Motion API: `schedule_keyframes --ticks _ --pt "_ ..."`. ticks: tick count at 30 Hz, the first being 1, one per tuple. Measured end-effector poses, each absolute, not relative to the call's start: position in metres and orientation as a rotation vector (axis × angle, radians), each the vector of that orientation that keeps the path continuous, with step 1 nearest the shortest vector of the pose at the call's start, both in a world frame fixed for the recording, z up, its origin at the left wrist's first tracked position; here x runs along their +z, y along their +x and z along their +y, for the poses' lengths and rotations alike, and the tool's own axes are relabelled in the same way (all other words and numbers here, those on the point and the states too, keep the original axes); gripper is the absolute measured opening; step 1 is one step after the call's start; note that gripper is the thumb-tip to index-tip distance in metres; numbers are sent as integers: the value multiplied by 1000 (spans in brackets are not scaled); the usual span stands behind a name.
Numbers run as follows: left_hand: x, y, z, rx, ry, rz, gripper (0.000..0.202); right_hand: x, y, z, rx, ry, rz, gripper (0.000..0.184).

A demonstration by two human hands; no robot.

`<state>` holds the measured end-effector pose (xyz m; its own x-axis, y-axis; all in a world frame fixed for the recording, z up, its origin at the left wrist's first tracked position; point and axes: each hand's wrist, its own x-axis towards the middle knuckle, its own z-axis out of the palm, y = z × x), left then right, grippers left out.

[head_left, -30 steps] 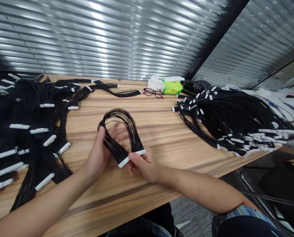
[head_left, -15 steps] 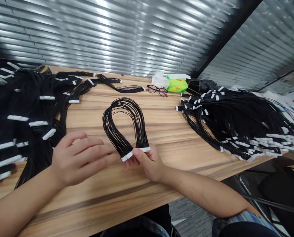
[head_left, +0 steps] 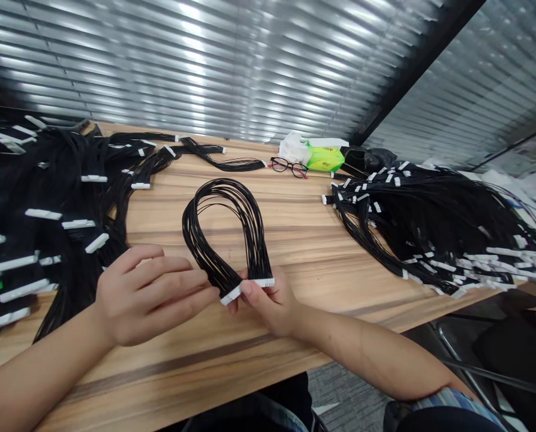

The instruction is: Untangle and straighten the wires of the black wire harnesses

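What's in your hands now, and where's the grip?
The right hand pinches a looped black wire harness by its two white connectors; the left hand is open beside it, holding nothing.

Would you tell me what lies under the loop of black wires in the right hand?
The wooden tabletop shows through the loop of black wires; the right hand hides whatever lies under its white connectors.

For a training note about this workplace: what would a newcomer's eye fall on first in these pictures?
A looped bundle of black wires arches above the wooden table, its white connectors pinched in the right hand, with the open left hand beside it. A large heap of similar harnesses lies at the table's left, another at its right.
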<state>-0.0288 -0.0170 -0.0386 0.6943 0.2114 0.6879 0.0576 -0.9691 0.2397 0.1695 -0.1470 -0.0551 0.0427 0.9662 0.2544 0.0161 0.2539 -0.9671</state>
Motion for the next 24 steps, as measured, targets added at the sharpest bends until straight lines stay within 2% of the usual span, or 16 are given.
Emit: schedule_keyframes --ticks 11,17,21,24 --pt "-13 -33 -16 1153 3042 4 42 -54 167 -150 933 -1153 -1267 50" --pt "-15 -27 -6 1214 3068 -172 26 -51 167 -149 933 -1171 -1242 54" --pt "-12 -7 4 1311 3064 -304 9 -55 168 -146 945 -1130 -1192 49" --pt "-8 0 6 1253 3033 -184 17 -52 172 -144 913 -1116 -1085 47"
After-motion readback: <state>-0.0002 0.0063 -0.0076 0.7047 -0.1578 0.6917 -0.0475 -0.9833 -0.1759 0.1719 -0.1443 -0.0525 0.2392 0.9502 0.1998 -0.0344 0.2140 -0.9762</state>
